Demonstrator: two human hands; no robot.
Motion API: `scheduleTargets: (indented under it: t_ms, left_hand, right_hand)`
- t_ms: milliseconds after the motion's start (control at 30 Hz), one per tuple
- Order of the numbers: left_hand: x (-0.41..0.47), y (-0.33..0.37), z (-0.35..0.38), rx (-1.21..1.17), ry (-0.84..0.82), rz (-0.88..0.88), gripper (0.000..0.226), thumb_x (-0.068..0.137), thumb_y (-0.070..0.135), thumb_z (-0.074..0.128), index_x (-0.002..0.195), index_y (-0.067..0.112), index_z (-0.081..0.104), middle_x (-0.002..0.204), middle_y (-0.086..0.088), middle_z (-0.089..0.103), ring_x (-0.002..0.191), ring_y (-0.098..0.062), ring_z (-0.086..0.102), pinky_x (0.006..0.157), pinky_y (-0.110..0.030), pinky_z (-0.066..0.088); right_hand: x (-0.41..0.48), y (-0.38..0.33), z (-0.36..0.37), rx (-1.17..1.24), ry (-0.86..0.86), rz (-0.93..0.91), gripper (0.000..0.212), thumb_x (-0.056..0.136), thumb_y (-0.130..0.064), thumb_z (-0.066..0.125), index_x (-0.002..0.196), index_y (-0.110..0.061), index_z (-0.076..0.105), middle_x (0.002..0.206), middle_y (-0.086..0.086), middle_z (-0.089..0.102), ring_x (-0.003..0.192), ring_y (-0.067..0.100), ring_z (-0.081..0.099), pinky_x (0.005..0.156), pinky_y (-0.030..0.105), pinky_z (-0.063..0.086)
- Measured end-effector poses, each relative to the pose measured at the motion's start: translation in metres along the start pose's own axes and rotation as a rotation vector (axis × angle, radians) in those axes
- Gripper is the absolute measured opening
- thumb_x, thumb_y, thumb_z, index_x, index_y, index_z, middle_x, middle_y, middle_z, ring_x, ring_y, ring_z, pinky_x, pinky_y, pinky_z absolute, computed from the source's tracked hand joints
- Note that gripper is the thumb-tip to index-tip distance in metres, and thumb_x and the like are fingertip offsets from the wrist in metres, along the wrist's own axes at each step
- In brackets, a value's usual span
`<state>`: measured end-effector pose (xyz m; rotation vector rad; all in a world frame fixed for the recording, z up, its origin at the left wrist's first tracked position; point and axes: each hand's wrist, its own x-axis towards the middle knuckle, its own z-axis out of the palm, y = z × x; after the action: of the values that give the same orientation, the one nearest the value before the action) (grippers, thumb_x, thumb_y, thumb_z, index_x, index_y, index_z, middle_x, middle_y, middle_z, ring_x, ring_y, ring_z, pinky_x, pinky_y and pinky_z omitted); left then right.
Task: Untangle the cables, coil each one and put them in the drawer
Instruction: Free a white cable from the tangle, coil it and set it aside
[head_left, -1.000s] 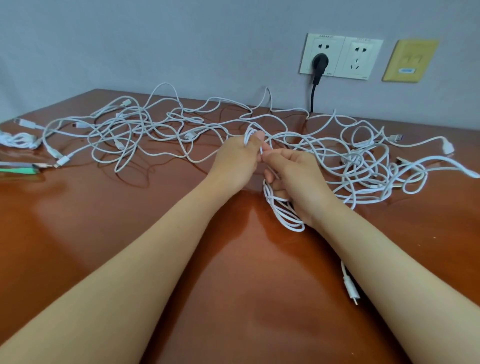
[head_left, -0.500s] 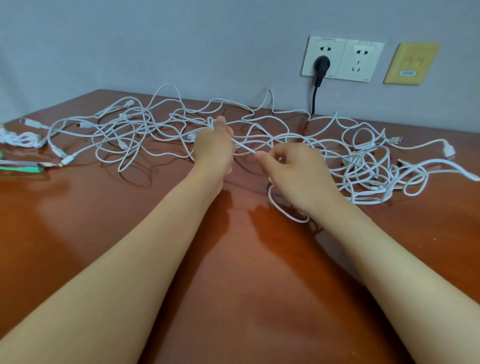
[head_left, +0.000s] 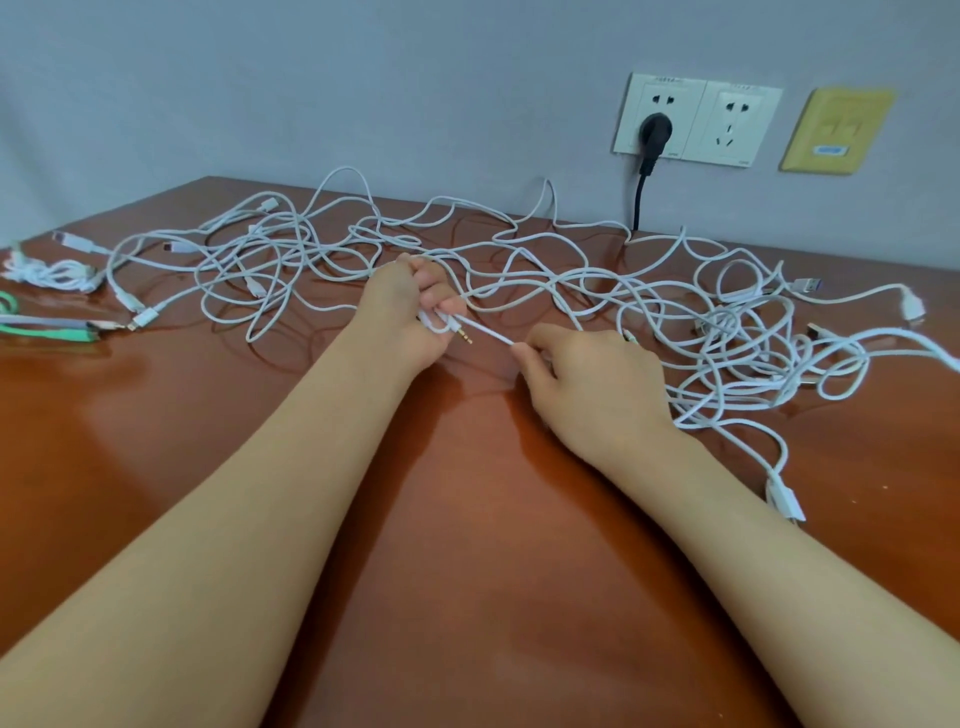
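Several white cables lie tangled (head_left: 519, 270) across the far half of the brown table (head_left: 467, 519). My left hand (head_left: 410, 312) is closed around a small loop of one white cable, and that cable's gold-tipped jack plug (head_left: 464, 335) sticks out beside its fingers. A short straight run of this white cable (head_left: 491, 335) stretches to my right hand (head_left: 587, 379), which pinches it between thumb and forefinger. Both hands are near the table's middle, at the tangle's front edge. No drawer is in view.
A dense knot of white cables (head_left: 753, 353) lies right of my right hand, with a white plug (head_left: 784, 501) trailing toward me. A green strap (head_left: 47, 332) and a small white bundle (head_left: 52, 273) lie at the far left. A black plug (head_left: 655, 132) sits in the wall socket.
My left hand has come back toward me with a loop and the jack plug now showing. My right hand has let go of the loose coil it held and pinches the stretched cable.
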<state>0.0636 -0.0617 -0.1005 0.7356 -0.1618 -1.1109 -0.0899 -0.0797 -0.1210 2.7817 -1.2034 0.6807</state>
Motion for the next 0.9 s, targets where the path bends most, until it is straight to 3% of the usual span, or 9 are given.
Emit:
scheduleTargets:
  t_ms: [67, 200, 333, 433, 500, 600, 700, 767, 900]
  left_hand:
    - [0.003, 0.001, 0.0, 0.177, 0.049, 0.09, 0.037, 0.099, 0.01, 0.018, 0.064, 0.019, 0.028, 0.032, 0.009, 0.025, 0.022, -0.005, 0.017, 0.029, -0.01, 0.015]
    - [0.005, 0.006, 0.003, 0.518, 0.21, 0.284, 0.038, 0.103, 0.026, 0.023, 0.067, 0.019, 0.032, 0.026, 0.012, 0.027, 0.019, -0.003, 0.017, 0.03, -0.006, 0.013]
    - [0.004, 0.004, 0.001, 0.709, 0.26, 0.307, 0.025, 0.102, 0.025, 0.025, 0.084, 0.016, 0.04, 0.027, 0.011, 0.031, 0.017, -0.002, 0.02, 0.03, -0.004, 0.016]
    - [-0.002, -0.004, 0.006, 0.753, 0.153, 0.244, 0.034, 0.103, 0.029, 0.026, 0.074, 0.017, 0.038, 0.036, 0.005, 0.033, 0.02, -0.004, 0.02, 0.033, -0.003, 0.016]
    - [-0.006, -0.011, 0.011, 0.936, 0.089, 0.251, 0.038, 0.102, 0.034, 0.029, 0.07, 0.016, 0.04, 0.046, 0.001, 0.036, 0.028, -0.008, 0.028, 0.033, -0.007, 0.018]
    - [-0.016, -0.021, 0.017, 1.21, -0.038, 0.198, 0.048, 0.099, 0.049, 0.031, 0.081, 0.011, 0.054, 0.069, -0.003, 0.046, 0.041, -0.012, 0.033, 0.036, -0.014, 0.023]
    - [-0.024, -0.025, 0.018, 1.329, -0.197, 0.035, 0.058, 0.092, 0.065, 0.025, 0.063, 0.018, 0.044, 0.054, 0.0, 0.035, 0.034, -0.009, 0.023, 0.036, -0.014, 0.019]
    - [-0.024, -0.027, 0.016, 1.42, -0.26, 0.016, 0.061, 0.088, 0.071, 0.022, 0.065, 0.022, 0.048, 0.048, 0.002, 0.034, 0.033, -0.008, 0.023, 0.038, -0.015, 0.02]
    - [-0.028, -0.027, 0.016, 1.449, -0.361, -0.039, 0.066, 0.088, 0.071, 0.017, 0.065, 0.018, 0.047, 0.043, 0.004, 0.029, 0.033, -0.008, 0.021, 0.038, -0.015, 0.02]
  right_hand:
    - [-0.001, -0.002, 0.002, 0.025, 0.004, -0.02, 0.029, 0.099, -0.038, 0.033, 0.107, -0.022, 0.056, 0.101, 0.009, 0.065, 0.101, 0.034, 0.057, 0.067, 0.033, 0.03]
    - [-0.002, 0.0, 0.001, 0.112, 0.053, -0.07, 0.021, 0.097, -0.033, 0.037, 0.102, -0.021, 0.054, 0.099, 0.003, 0.065, 0.099, 0.03, 0.056, 0.067, 0.032, 0.032]
    - [-0.003, -0.002, 0.003, 0.161, 0.173, -0.266, 0.025, 0.092, -0.031, 0.038, 0.095, -0.016, 0.059, 0.09, 0.001, 0.061, 0.084, 0.031, 0.06, 0.059, 0.033, 0.039]
    - [-0.004, -0.004, 0.006, 0.164, 0.208, -0.329, 0.031, 0.087, -0.034, 0.038, 0.087, -0.016, 0.063, 0.077, 0.0, 0.056, 0.065, 0.029, 0.061, 0.048, 0.028, 0.039]
    - [-0.005, -0.005, 0.007, 0.191, 0.209, -0.319, 0.029, 0.088, -0.036, 0.041, 0.087, -0.018, 0.064, 0.078, -0.002, 0.058, 0.07, 0.026, 0.061, 0.05, 0.026, 0.038]
    - [-0.004, -0.004, 0.002, 0.282, 0.172, -0.2, 0.026, 0.089, -0.04, 0.046, 0.092, -0.023, 0.066, 0.087, -0.005, 0.065, 0.085, 0.017, 0.058, 0.059, 0.027, 0.031]
    - [-0.001, 0.0, 0.003, 0.321, 0.219, -0.11, 0.018, 0.085, -0.035, 0.055, 0.084, -0.02, 0.065, 0.065, -0.005, 0.059, 0.075, 0.028, 0.061, 0.064, 0.032, 0.033]
    - [0.0, 0.0, 0.003, 0.348, 0.228, -0.033, 0.012, 0.086, -0.03, 0.058, 0.081, -0.021, 0.063, 0.057, -0.01, 0.048, 0.072, 0.027, 0.059, 0.069, 0.034, 0.035]
    - [0.001, 0.002, 0.004, 0.44, 0.234, 0.048, 0.008, 0.089, -0.019, 0.053, 0.091, -0.018, 0.061, 0.08, -0.007, 0.065, 0.086, 0.021, 0.058, 0.076, 0.035, 0.039]
